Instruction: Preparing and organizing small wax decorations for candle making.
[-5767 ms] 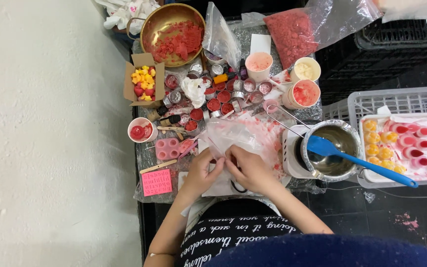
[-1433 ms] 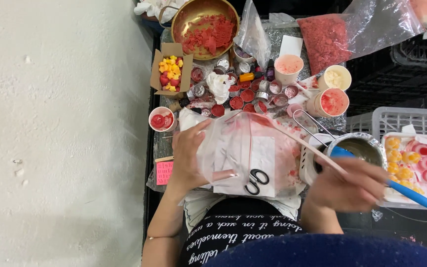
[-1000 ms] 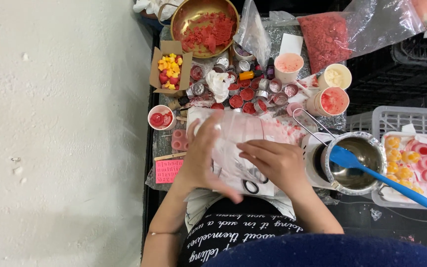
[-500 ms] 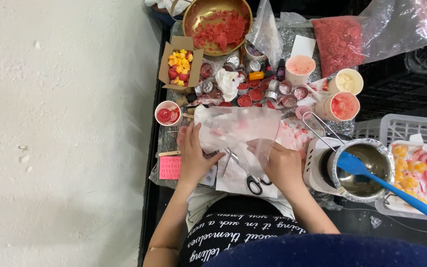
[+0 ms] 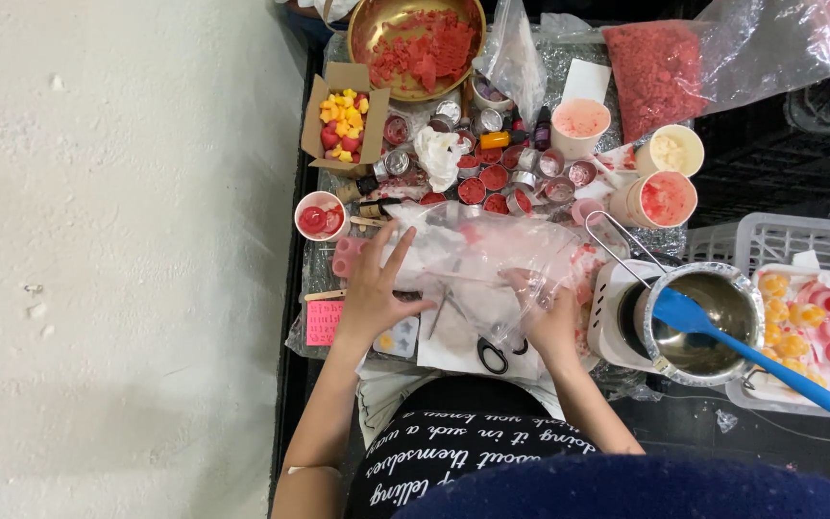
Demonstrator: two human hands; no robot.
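Over the clear plastic bag (image 5: 492,264), left hand (image 5: 377,293) fingers now spread; right hand (image 5: 549,317) grips it.

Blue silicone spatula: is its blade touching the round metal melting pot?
Touching. The head view shows the blue silicone spatula with its blade lying inside the round metal melting pot, handle resting across the rim.

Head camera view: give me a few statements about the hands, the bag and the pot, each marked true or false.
1. The left hand lies spread on the clear plastic bag. True.
2. The blue spatula is in the right hand. False: it rests in the metal pot, untouched.
3. The scissors lie near the right hand. True.
4. The brass bowl is empty. False: it holds red pieces.
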